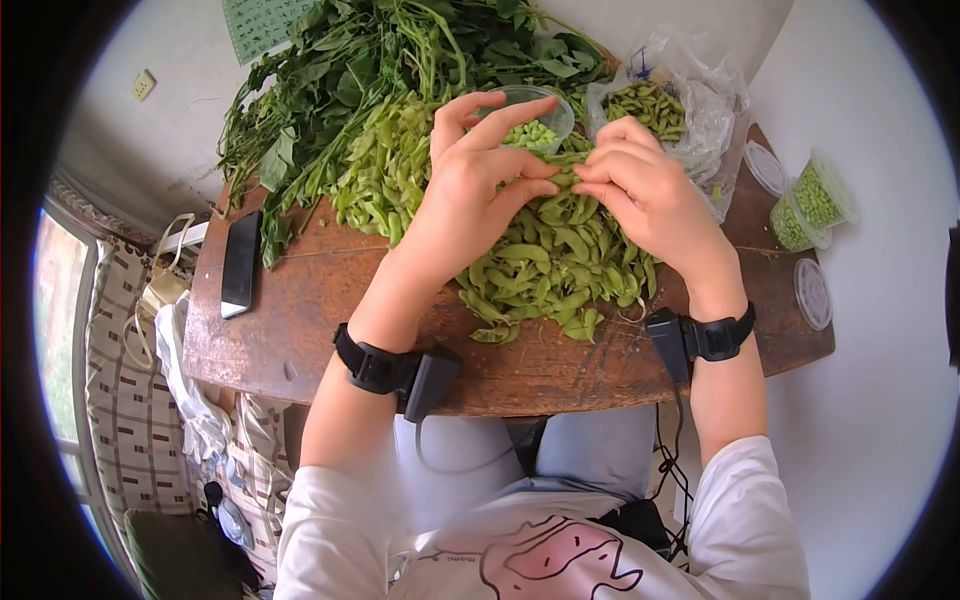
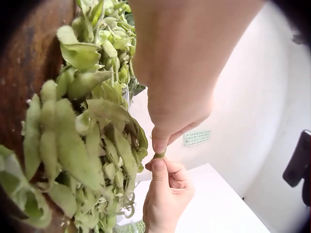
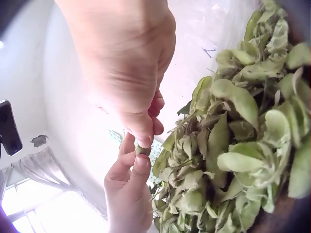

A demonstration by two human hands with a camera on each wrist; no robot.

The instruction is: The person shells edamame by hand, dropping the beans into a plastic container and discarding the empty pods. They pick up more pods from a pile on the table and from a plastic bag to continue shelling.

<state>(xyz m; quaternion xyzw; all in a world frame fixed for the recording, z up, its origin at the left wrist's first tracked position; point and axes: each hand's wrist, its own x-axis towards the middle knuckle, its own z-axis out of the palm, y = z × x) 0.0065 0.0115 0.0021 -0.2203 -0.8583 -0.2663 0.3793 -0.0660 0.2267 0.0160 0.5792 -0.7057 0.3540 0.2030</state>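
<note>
A small green soybean pod (image 2: 159, 156) spans the gap between my two hands, over the heap of pods (image 1: 540, 260) on the wooden table. My left hand (image 1: 472, 185) pinches one end between thumb and index finger, its other fingers raised and spread. From the other side, the thumb and fingers of my right hand (image 1: 645, 185) pinch the pod too. Fingertips cover most of it, and in the right wrist view just a short green piece shows between the two thumbs. Just beyond the hands stands a clear bowl (image 1: 570, 110) with shelled green soybeans (image 1: 530, 135) in it.
Leafy soybean stalks (image 1: 340, 80) fill the back left, with pale green pods (image 1: 385, 165) in front. Back right lies a plastic bag (image 1: 705, 120) holding more pods (image 1: 650, 108). Tubs of shelled beans (image 1: 815, 200) and clear lids (image 1: 813, 294) sit right; a phone (image 1: 241, 265) lies left.
</note>
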